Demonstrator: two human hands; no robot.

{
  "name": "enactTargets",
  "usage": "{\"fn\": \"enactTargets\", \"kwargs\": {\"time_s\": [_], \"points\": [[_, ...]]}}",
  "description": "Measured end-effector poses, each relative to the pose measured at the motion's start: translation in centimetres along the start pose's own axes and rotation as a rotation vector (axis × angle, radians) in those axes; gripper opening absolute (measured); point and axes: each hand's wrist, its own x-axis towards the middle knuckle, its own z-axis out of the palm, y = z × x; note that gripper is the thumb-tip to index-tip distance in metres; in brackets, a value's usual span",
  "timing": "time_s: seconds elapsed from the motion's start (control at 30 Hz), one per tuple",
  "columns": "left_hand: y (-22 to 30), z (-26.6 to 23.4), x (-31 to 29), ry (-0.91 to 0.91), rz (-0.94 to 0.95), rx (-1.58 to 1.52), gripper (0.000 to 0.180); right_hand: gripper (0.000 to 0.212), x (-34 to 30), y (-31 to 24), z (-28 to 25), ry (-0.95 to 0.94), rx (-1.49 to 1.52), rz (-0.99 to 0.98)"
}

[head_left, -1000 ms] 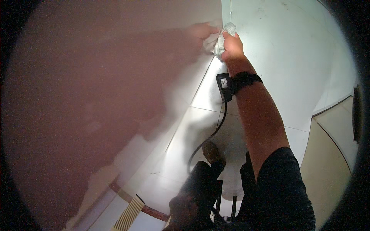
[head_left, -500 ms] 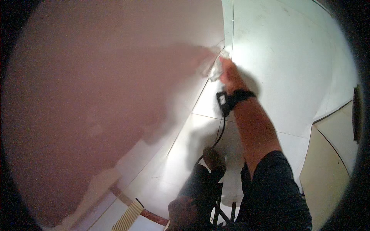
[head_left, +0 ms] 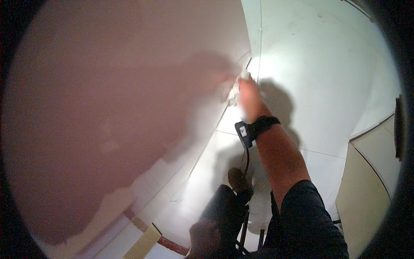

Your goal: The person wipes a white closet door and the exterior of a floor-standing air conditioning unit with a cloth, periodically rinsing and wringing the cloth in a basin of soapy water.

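"What has the right hand [head_left: 251,98] got?"

"A crumpled white cloth [head_left: 233,96]; the fingers look curled closed around it, though blurred; of the left hand I cannot tell."

"Where's the cloth?"

"Toward the far side, by the seam where the glossy brownish surface [head_left: 108,108] on the left meets the white tiles [head_left: 321,123]; on the right is a beige panel [head_left: 362,187]; whether it's a container's side, I cannot tell."

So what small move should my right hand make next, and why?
Probably draw the white cloth slightly toward you along the dark seam: your right hand holds it bunched there, beside the glossy panel, and the seam runs on toward you.
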Motion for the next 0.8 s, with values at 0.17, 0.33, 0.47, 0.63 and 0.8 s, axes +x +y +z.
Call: {"fn": "enactTargets", "kwargs": {"time_s": [0.17,0.33,0.47,0.63,0.8], "points": [[0.9,-0.4,-0.4,-0.133,-0.052,0.073,0.016,0.048,-8.7,-17.5,-3.1,-0.042,0.222,-0.337],[-3.5,2.5,-2.3,-0.402,-0.13,0.266,0.019,0.044,-15.6,-15.4,1.7,0.158,0.106,-0.78],[-5.6,4.4,-3.6,-0.303,-0.09,0.139,0.023,0.049,-20.4,-3.4,4.6,0.212,-0.161,-0.714],[-3.5,2.6,-2.5,-0.246,-0.055,0.153,0.024,0.048,-17.8,-0.8,4.3,-0.009,0.306,0.19],[-3.3,2.9,-2.5,-0.41,-0.162,0.264,0.022,0.047,-18.5,-13.7,2.4,-0.011,0.313,-0.215]]}}
